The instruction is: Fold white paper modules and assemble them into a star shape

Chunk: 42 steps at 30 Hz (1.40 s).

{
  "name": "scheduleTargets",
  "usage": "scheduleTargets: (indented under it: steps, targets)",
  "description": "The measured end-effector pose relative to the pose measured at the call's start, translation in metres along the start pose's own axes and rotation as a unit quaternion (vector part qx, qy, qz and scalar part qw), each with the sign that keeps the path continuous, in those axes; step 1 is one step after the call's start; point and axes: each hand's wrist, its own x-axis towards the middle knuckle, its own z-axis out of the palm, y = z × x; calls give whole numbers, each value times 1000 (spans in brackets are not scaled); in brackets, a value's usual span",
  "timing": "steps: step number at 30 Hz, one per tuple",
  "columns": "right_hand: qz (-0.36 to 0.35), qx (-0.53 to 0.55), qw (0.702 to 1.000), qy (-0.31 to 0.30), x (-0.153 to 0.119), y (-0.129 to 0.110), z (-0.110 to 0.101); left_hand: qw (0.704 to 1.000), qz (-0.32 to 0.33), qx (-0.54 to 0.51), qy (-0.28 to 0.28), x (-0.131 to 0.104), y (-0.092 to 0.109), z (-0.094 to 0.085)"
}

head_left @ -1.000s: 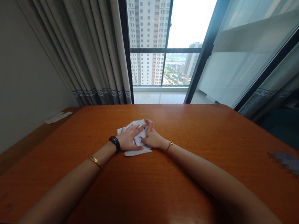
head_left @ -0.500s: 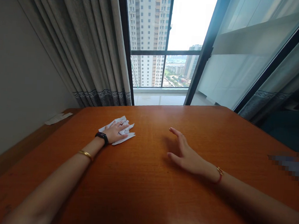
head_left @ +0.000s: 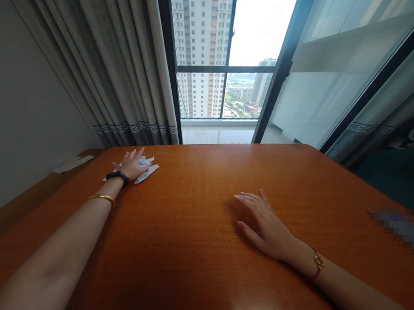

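My left hand [head_left: 132,165] lies with fingers spread on crumpled white paper [head_left: 148,172] near the far left of the wooden table [head_left: 189,210]. Part of the paper is hidden under the palm; its creased edges stick out to the right and a bit to the left. On that wrist are a black band and a gold bangle. My right hand [head_left: 267,230] is over the right half of the table, thumb apart from the loosely stretched fingers, with nothing in it. It casts a shadow on the wood, and I cannot tell whether it touches.
Pale flat paper or cloth [head_left: 72,163] rests on a ledge along the left wall. Grey curtains [head_left: 127,74] hang behind the table's far left corner. A glass door frame [head_left: 284,70] stands beyond the far edge. Something pixelated [head_left: 403,232] lies at the right.
My left hand has slid left and slightly away across the table, and the crumpled paper has moved with it. My right hand has shifted a little nearer, its fingers now more spread.
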Motion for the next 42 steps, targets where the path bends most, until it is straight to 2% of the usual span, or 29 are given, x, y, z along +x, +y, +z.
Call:
scheduleTargets:
  steps: [2, 4, 5, 8, 10, 12, 15, 18, 21, 31, 42]
  targets:
    - [-4, -7, 1000, -10, 1, -2, -4, 999, -26, -6, 21, -8, 20, -5]
    - [-14, -13, 999, -27, 6, -8, -9, 999, -18, -21, 32, -23, 48, -10]
    - [-17, -14, 999, -41, 9, -11, -13, 999, 7, -37, 25, -34, 64, -12]
    - [-4, -2, 996, -91, 22, -22, -19, 970, 172, -167, -32, -75, 113, -22]
    - [14, 15, 993, -118, 30, -26, -18, 950, 226, -198, -84, -103, 138, -26]
    - [37, 30, 991, -128, 33, -24, -13, 941, 248, -208, -102, -124, 153, -25]
    - [69, 42, 990, -118, 32, -16, -3, 951, 235, -183, -87, -139, 156, -17]
    - [78, 50, 989, -113, 27, -8, 4, 963, 229, -129, -58, -141, 147, -5]
    - [84, 59, 989, -109, 23, -4, 4, 966, 234, -96, -54, -141, 140, 1]
    - [86, 60, 994, -34, 22, 6, 3, 959, 260, -89, -67, -148, 145, 2]
    - [86, 74, 992, -52, 21, 4, 9, 959, 261, -83, -70, -148, 143, 4]
